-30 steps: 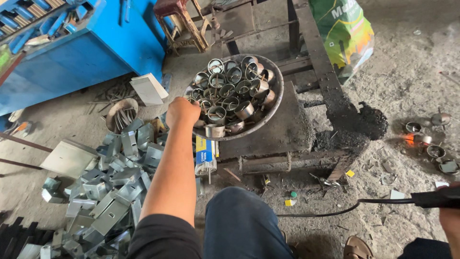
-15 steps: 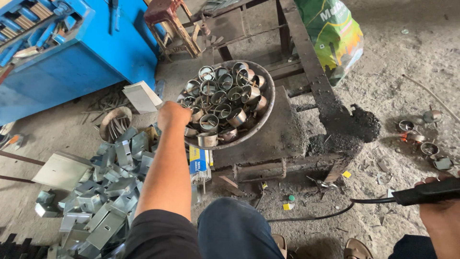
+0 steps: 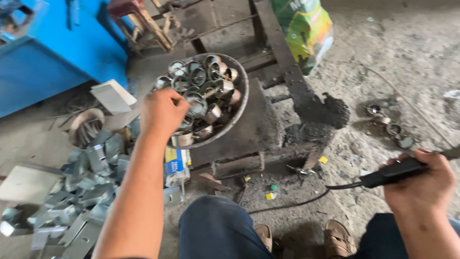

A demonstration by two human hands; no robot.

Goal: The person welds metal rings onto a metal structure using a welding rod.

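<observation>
A: Checking grips first. Left hand [image 3: 162, 113]?
B: Curled, fingers bent down at the near rim of the metal bowl [image 3: 242, 103], in among the short steel rings [image 3: 199, 76]. Whether it actually pinches one I cannot tell; the knuckles hide the fingertips.
A: Right hand [image 3: 424, 184]?
B: Closed fist wrapped around a black tool handle [image 3: 395, 171], black cable [image 3: 292, 204] trailing off it across the floor.
A: Where's the bowl?
B: On a dark steel plate [image 3: 249, 132], ahead of the person's knees, heaped with rings.
A: Surroundings?
B: Pile of bent galvanised brackets [image 3: 81, 192] lower left, just beside the forearm. Blue metal cabinet [image 3: 52, 62] upper left. Green and yellow sack [image 3: 302, 29] at top. A few loose rings [image 3: 393, 127] on the gritty concrete at right, well apart from the bowl.
A: Textures?
B: Rings shiny, thin-walled, round; plate sooty; brackets dull grey, angular.
</observation>
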